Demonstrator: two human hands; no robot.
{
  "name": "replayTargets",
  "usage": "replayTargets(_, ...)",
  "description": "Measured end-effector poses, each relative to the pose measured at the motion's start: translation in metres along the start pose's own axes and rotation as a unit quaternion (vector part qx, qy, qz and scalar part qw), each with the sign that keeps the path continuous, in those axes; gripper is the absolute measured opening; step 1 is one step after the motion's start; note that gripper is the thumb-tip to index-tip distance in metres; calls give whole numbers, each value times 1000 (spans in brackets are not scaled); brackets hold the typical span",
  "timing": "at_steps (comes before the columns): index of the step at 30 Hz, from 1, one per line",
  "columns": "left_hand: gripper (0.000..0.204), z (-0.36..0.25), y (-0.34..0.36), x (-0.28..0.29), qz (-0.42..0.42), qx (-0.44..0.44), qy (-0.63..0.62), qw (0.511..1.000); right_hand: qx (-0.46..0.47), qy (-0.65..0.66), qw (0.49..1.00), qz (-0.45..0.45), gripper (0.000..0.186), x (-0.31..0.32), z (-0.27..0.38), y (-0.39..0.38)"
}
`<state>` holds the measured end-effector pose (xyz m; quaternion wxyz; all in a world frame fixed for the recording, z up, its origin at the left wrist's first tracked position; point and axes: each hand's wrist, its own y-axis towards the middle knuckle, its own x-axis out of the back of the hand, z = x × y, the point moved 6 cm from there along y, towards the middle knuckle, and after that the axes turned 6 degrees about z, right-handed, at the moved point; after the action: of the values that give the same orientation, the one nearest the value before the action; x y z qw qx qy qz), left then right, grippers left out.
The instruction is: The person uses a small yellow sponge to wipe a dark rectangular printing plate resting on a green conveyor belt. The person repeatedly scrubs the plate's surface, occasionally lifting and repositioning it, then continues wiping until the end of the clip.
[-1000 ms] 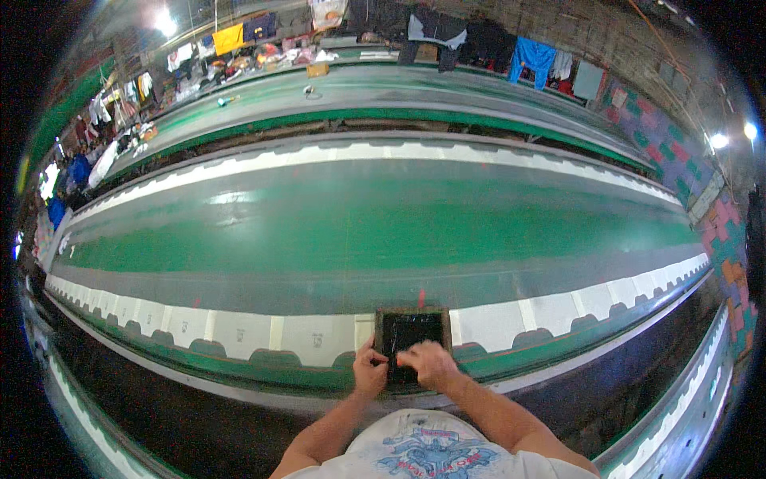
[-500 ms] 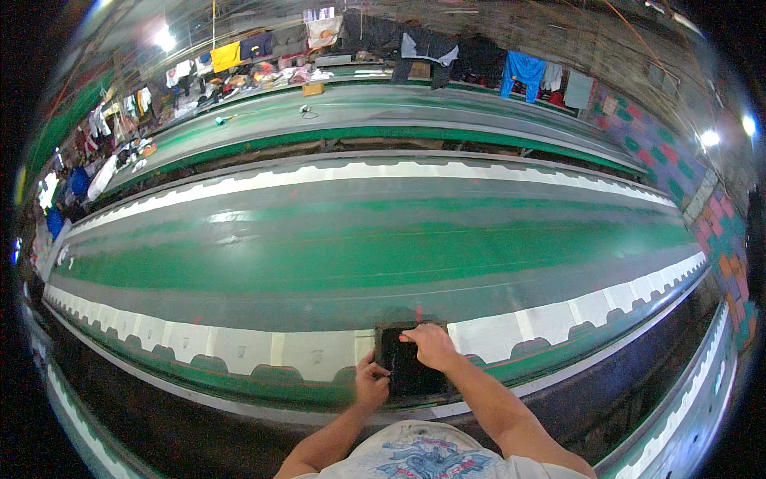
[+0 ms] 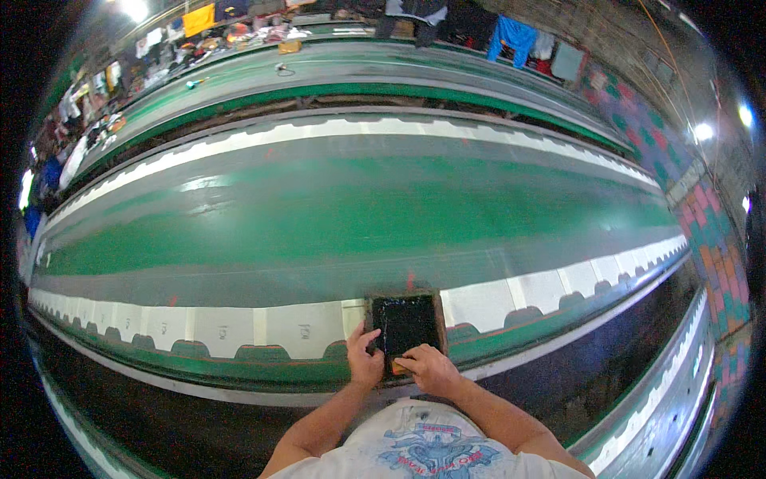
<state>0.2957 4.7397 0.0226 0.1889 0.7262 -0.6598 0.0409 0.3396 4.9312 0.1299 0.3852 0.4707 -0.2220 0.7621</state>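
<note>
Several parted left fingers (image 3: 368, 338) line the frame's edge (image 3: 370, 310), right fingers (image 3: 414, 356) gripping an orange tool (image 3: 398, 368), wide tabletop (image 3: 383, 199) beyond.

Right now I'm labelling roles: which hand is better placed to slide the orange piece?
Probably the right hand: it holds the orange piece at the dark panel's near end; the left hand is at the panel's left edge.

Long green-and-grey worktop (image 3: 319, 207), white row (image 3: 359, 128) along its far edge, white pieces (image 3: 299, 329) along its near edge, brown-framed black panel (image 3: 408, 321) lying amid the white pieces, red mark (image 3: 411, 279) just beyond it
</note>
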Motion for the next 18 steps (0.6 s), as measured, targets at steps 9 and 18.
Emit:
replayTargets(9,32,-19,5,0,4,-15,4,1000,-134,58,958,-247,41,21,-48,-70)
replayTargets(18,32,-74,7,-115,27,-77,53,995,-227,125,922,-287,42,56,-139,-149)
